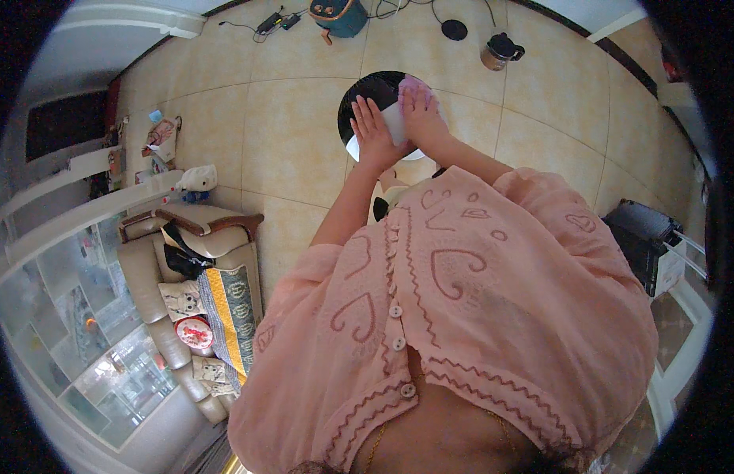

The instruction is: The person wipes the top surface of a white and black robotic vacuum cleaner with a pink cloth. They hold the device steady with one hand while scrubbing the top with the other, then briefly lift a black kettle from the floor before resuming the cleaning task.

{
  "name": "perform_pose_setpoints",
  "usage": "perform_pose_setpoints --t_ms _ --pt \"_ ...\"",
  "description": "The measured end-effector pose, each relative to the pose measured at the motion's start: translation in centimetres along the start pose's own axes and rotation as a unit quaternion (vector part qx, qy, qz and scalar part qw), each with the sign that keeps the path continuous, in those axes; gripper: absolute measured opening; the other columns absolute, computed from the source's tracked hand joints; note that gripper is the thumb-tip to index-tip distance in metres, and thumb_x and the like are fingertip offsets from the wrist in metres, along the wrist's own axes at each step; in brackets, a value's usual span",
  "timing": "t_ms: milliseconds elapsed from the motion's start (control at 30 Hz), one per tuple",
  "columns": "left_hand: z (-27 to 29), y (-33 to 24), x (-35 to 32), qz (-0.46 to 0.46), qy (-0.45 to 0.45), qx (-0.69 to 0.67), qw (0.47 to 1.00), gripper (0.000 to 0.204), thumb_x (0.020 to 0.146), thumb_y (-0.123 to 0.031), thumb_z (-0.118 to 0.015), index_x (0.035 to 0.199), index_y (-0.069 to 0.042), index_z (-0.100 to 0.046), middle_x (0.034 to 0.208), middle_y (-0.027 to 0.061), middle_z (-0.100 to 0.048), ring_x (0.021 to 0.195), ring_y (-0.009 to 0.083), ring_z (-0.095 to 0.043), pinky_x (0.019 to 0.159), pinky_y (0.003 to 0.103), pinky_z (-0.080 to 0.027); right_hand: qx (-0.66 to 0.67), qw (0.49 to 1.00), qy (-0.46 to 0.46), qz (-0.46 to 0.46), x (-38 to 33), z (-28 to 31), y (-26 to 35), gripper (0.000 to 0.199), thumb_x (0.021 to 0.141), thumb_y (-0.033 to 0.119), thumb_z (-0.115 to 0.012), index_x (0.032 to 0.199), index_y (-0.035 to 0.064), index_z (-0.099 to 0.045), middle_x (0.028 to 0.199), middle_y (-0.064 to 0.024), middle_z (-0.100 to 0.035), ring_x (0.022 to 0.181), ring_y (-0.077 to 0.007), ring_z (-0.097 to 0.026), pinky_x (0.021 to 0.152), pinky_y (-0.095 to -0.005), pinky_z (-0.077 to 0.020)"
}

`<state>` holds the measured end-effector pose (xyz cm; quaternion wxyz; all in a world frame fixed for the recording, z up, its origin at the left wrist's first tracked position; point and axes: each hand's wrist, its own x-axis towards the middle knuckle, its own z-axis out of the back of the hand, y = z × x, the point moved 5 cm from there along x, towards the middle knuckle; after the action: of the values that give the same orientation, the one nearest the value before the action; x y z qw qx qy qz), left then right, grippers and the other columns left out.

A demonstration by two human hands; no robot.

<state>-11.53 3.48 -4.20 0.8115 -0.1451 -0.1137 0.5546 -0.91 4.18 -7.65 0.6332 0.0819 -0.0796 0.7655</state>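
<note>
In front of me stands a round thing with a glossy black top and a white lower edge, perhaps a stool or small table. My left hand lies flat on the black surface with its fingers spread, holding nothing. At the right rim my right hand presses down on a bunched pink cloth, its fingers over the fabric. A pale patch shows on the top between both hands; whether it is a reflection or a separate piece, I cannot tell. My palms hide part of the top.
Beyond the round top, a dark green bin-like container, cables with adapters, a black disc and a glass jug with a black lid stand on the tiled floor. A sofa is at left, a black case at right.
</note>
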Motion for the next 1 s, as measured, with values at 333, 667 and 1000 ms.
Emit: perform_pose_setpoints --t_ms 333,667,1000 --pt "0.0 0.2 0.1 0.006 0.016 0.026 1.0 0.124 0.06 -0.068 -0.061 0.135 0.007 0.005 0.142 0.0274 0.008 0.132 0.0399 0.006 0.104 0.053 -0.005 0.258 0.964 0.063 -0.01 0.0 -2.3 -5.2 0.055 0.08 0.014 -0.046 0.125 -0.0129 -0.028 0.121 -0.029 -0.042 0.11 -0.0442 -0.043 0.091 -0.0465 -0.0387" --pt "-0.1 0.5 -0.2 -0.033 -0.034 0.014 0.999 0.124 0.057 -0.059 -0.068 0.135 0.007 0.002 0.142 0.0271 0.003 0.132 0.0407 0.005 0.104 0.052 -0.003 0.32 0.935 0.153 -0.013 -0.5 3.7 -3.2 0.063 0.072 0.015 -0.052 0.121 -0.017 -0.028 0.105 -0.0378 -0.048 0.096 -0.0491 -0.051 0.073 -0.0453 -0.0487" --pt "0.3 0.3 0.5 0.006 0.026 0.016 1.0 0.123 0.06 -0.063 -0.064 0.135 0.007 0.004 0.142 0.0272 0.007 0.132 0.0397 0.007 0.104 0.053 -0.005 0.395 0.905 0.115 -0.113 -1.7 -4.0 -3.5 0.073 0.067 0.011 -0.064 0.122 -0.0198 -0.026 0.12 -0.0355 -0.039 0.115 -0.0476 -0.038 0.091 -0.0466 -0.039"
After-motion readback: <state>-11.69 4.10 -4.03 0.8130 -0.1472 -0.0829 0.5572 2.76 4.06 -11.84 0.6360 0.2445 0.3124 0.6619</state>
